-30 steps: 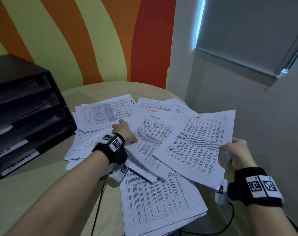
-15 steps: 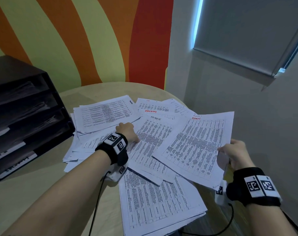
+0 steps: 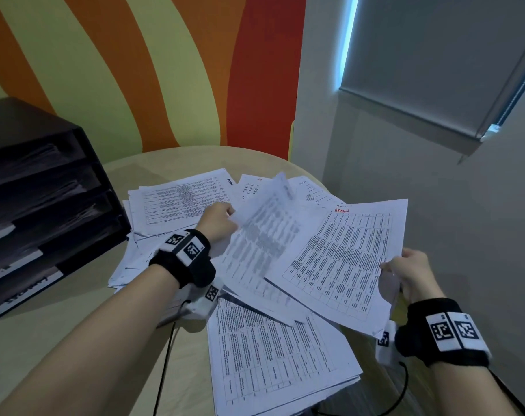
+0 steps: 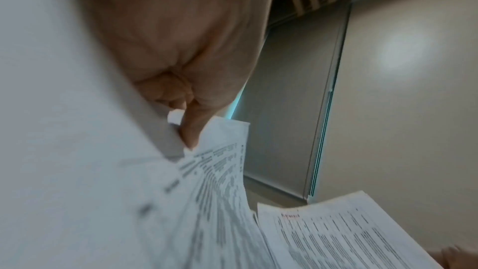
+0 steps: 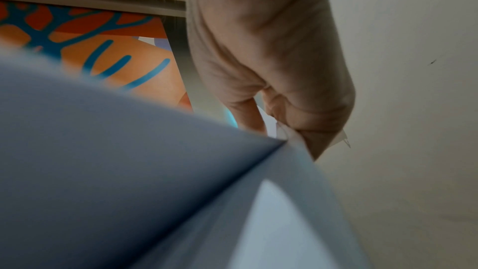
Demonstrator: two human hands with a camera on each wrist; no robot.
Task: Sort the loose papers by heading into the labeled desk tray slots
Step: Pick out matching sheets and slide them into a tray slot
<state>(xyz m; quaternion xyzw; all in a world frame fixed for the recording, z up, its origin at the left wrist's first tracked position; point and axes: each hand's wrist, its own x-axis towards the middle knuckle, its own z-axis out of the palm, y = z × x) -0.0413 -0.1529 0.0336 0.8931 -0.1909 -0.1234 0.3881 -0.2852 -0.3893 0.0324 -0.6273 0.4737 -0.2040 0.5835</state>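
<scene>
The left hand pinches a printed sheet lifted and curling above the loose papers on the round bench. The right hand grips the red-headed "ADMIN" sheet. The black desk tray stands left.

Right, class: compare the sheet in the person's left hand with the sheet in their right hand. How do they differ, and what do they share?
The left sheet curls upward, blurred; the right sheet lies fairly flat and sharp. The right sheet shows a red "ADMIN" heading; no heading can be read on the left sheet. The left hand pinches its sheet over the pile; the right hand holds its sheet beyond the table edge. Both are white printed tables.
</scene>
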